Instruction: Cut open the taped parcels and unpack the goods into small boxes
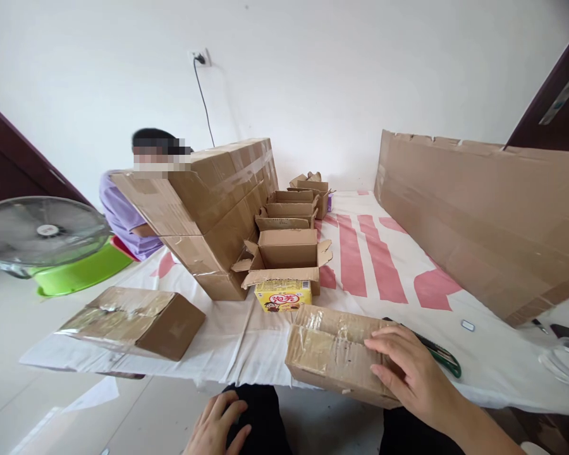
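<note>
A taped cardboard box (327, 354) lies at the table's front edge. My right hand (408, 366) rests on its right end, fingers apart and touching the top. Below the table edge, my left hand (220, 423) lies on my dark-clothed leg, holding nothing, with its fingers spread. Behind the box is a small yellow printed carton (283, 295), in front of an open cardboard box (289, 253) with its flaps out. A box cutter with a green end (448, 361) lies just beyond my right hand, partly hidden by it.
Stacked cardboard boxes (222, 189) form a wall at centre left, with a person in a purple shirt (128, 215) behind. Another taped box (137, 322) sits front left. A large cardboard panel (474, 215) stands at right. A fan (42, 230) is at far left.
</note>
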{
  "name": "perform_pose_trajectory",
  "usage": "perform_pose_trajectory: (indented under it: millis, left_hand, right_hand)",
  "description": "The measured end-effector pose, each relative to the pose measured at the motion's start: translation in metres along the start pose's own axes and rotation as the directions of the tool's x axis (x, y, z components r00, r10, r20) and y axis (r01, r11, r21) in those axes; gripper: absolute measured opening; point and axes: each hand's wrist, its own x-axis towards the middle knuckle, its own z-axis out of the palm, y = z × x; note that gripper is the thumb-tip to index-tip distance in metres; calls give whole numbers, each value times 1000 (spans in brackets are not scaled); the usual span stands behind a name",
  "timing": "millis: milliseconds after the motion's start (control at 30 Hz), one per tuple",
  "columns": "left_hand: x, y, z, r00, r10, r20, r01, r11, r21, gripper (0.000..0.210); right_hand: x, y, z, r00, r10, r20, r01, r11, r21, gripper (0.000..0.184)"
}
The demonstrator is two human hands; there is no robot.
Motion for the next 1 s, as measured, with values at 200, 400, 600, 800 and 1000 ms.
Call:
perform_pose_trajectory:
  millis: [200,400,600,800,1000]
  left_hand:
    - [50,54,-36,978,-3,-209,-38,980,-194,18]
    - [86,90,-49,955,15,-297,-159,870,-468,29]
    - [92,123,-38,924,339,-178,-382,834,-398,21]
    - [79,121,-22,940,322,-115,-341,855,-391,30]
    - [75,123,-18,950,300,-90,-310,859,-407,31]
  right_hand:
    - [-2,-34,-20,993,-119,-14,120,987,107,26]
    - [5,-58,-28,959,-156,236,114,977,181,28]
    - [-2,-38,-1,974,-141,175,154,986,-61,24]
    - [-8,-11,2,983,-54,173,112,931,-347,29]
    - [-8,8,-5,997,-47,65,69,909,-411,28]
